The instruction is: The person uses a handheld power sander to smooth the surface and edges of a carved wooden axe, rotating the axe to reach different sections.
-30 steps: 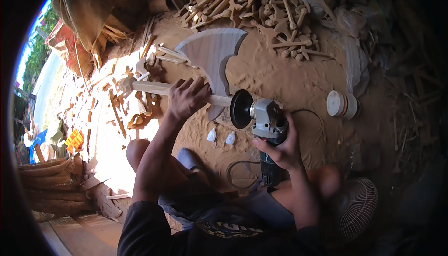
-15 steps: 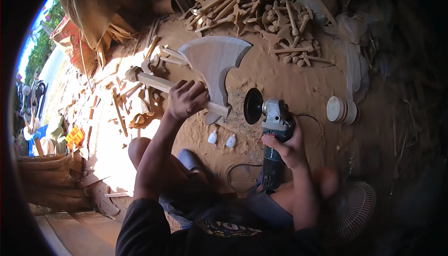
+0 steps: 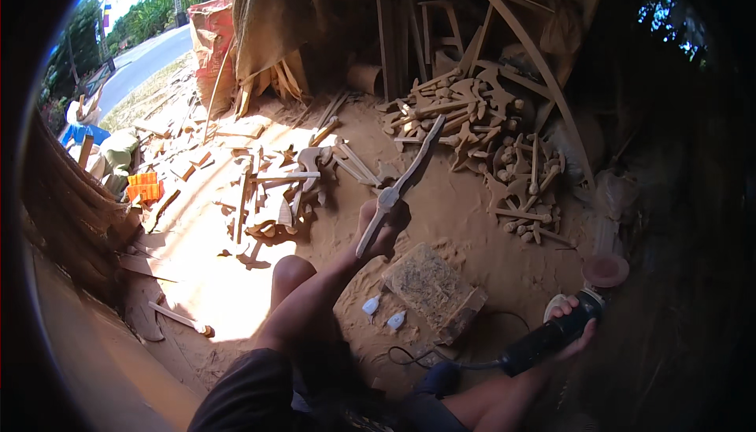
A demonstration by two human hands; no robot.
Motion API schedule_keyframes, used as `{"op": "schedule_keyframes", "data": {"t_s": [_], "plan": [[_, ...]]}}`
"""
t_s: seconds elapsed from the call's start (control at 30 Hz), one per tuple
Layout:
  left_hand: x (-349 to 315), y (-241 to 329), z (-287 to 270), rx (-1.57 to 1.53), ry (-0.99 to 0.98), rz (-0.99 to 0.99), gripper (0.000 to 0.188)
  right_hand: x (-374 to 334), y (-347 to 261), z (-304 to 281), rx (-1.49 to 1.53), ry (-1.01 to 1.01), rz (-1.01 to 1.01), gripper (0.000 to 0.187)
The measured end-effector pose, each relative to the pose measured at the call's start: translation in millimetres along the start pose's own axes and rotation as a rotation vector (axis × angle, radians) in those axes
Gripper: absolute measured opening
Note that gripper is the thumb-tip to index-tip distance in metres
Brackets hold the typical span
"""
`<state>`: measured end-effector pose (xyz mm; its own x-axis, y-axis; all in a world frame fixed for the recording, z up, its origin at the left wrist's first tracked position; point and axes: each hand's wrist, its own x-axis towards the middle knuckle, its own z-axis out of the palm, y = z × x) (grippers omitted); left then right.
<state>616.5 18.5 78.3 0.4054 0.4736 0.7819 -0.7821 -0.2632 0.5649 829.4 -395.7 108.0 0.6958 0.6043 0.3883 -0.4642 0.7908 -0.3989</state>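
My left hand (image 3: 383, 233) is wrapped round the handle of a wooden axe (image 3: 415, 166), raised above the dusty ground. The axe is turned edge-on, so its broad blade shows as a thin strip with the handle's end towards me. At the right, my right hand (image 3: 573, 330) grips an angle grinder (image 3: 543, 343) by its dark body. The grinder's round disc (image 3: 605, 270) faces up and away from the axe. Between the hands lies a worn, dust-covered wooden block (image 3: 429, 281). Two small white bottles (image 3: 370, 304) lie beside it, near my leg.
Piles of carved wooden pieces (image 3: 465, 109) lie at the back. More wooden parts (image 3: 272, 188) are heaped in sunlight on the left. The grinder's cord (image 3: 465, 366) runs along the ground by my foot. A road (image 3: 150, 66) shows beyond red sacking (image 3: 211, 38).
The axe has turned from broadside to edge-on. My right hand has carried the grinder right, away from the axe, and tilted it. The view has shifted, uncovering the wooden block.
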Motion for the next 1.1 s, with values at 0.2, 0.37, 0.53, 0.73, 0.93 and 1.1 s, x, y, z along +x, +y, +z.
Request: {"op": "schedule_keyframes", "data": {"t_s": [0.2,0.37,0.53,0.73,0.93,1.1], "plan": [[1.0,39.4,0.9,-0.331,0.168,-0.493,0.032,-41.3,-50.7,-42.9,0.095,-0.070,-0.137,0.055],[10.6,49.5,-15.9,-0.874,0.095,-0.539,0.031,-66.6,-49.0,-55.2,0.158,-0.028,-0.078,0.042],[28.4,64.8,-24.5,-0.981,0.211,-0.505,0.034,-55.7,-17.1,-19.7,-0.197,0.237,-0.309,0.034],[37.8,69.8,-27.8,-1.011,0.411,-0.435,0.040,-46.6,-2.7,-17.3,-0.051,0.344,-0.312,0.030],[51.2,69.5,-1.8,-0.037,0.258,-0.333,0.039,-40.2,13.8,-3.6,-0.268,0.398,-0.318,0.030],[39.0,58.9,-5.6,0.915,-0.149,-0.193,0.040,-42.4,-0.3,-39.0,-0.204,0.141,-0.234,0.035]]}}
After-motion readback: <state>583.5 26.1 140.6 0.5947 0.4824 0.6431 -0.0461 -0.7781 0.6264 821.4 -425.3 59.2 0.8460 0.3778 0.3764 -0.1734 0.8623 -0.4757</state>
